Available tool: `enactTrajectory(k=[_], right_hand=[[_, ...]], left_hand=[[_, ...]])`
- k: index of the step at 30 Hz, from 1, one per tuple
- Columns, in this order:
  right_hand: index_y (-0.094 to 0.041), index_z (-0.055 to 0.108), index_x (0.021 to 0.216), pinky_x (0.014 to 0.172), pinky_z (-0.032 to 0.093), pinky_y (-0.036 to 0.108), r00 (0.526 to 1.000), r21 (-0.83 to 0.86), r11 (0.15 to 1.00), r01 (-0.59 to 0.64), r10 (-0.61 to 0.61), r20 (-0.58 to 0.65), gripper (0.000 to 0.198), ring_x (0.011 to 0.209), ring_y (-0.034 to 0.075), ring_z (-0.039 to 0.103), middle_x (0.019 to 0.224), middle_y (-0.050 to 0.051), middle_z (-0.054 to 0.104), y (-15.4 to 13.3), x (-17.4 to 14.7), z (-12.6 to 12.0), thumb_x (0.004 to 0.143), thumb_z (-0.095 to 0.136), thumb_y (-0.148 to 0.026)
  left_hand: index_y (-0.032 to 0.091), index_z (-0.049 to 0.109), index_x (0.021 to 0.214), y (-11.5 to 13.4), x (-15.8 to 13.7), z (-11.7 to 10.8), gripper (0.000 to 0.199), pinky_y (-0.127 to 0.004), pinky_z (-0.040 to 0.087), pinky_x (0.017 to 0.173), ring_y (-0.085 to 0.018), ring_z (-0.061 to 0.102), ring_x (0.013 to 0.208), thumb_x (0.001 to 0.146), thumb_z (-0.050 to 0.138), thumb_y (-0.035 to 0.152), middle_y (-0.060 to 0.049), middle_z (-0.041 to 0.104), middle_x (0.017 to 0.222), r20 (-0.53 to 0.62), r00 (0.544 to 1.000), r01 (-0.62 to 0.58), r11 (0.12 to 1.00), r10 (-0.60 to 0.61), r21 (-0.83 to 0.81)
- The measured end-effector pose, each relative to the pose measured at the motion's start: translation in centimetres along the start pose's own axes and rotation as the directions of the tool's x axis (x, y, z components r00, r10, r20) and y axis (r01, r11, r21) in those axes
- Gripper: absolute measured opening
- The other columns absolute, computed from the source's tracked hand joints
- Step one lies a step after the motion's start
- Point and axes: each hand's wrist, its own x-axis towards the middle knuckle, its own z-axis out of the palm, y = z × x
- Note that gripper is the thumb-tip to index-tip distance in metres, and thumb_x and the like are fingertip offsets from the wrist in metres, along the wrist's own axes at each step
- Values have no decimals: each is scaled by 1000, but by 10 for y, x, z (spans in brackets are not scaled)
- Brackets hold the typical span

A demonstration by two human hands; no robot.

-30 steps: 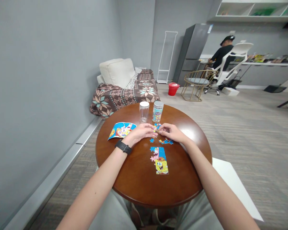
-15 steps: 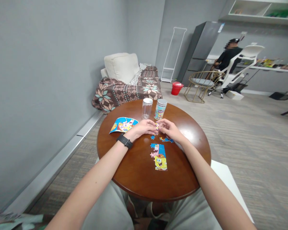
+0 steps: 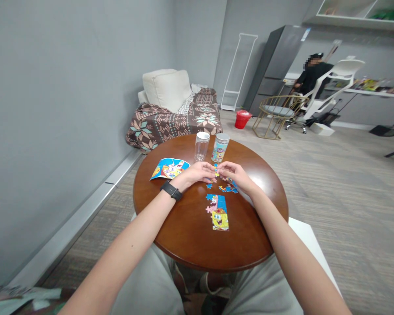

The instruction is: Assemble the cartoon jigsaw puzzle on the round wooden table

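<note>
Round desk [image 3: 184, 236], 6 o'clock nearest you. Jars [image 3: 202, 148] at 12, likely set back for room; sheet [image 3: 170, 169] at 10, perhaps for viewing. Your left hand [image 3: 199, 173], right hand [image 3: 236, 176] flank pieces [image 3: 216, 170] toward 12; cannot tell whether either grips. Joined patch [image 3: 219, 214] nearer 6.

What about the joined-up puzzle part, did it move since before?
No, the joined-up puzzle part lies in the same spot on the round table; only the view shifted.

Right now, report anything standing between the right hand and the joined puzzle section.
Loose puzzle pieces lie on the table between the right hand and the joined section; nothing taller visibly stands there.
</note>
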Motion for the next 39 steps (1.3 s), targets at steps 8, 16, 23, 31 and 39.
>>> enactTrajectory(k=[8,16,23,31,39], right_hand=[[-18,65,82,59,38,27,1000,13,1000,-21,21,7,33,64,12,53,74,0,64,-1,-1,-1,65,78,-42],[-18,62,77,61,41,27,999,37,999,-35,36,-3,35,67,14,59,74,1,67,-1,-2,-1,63,79,-46],[-18,65,77,58,40,27,999,28,999,-39,39,0,35,58,12,51,63,-1,61,-2,-1,-2,64,78,-47],[-18,60,80,58,42,24,999,125,992,-34,36,-13,34,62,9,54,78,-2,65,-4,-2,-1,59,82,-32],[-19,59,82,60,44,26,996,84,993,-85,85,-2,34,61,11,58,70,-2,64,-1,-1,-2,63,80,-38]], left_hand=[[12,59,88,3,-3,3,29,-23,51,61,-12,67,65,68,79,15,-3,67,74,24,1000,15,996,-17,83],[13,60,86,7,-5,6,26,-25,51,65,-13,67,68,71,78,24,-6,69,80,15,999,45,993,-47,107],[12,65,85,1,1,1,21,-23,49,62,-12,65,64,78,71,30,-6,70,78,52,998,35,995,-40,91],[13,62,87,6,3,4,18,-18,38,49,-5,48,42,80,48,5,5,54,53,-114,992,44,999,-47,-32],[14,59,77,6,6,4,11,-19,34,45,-7,46,42,74,51,8,4,52,53,-139,990,-6,994,-10,-108]])
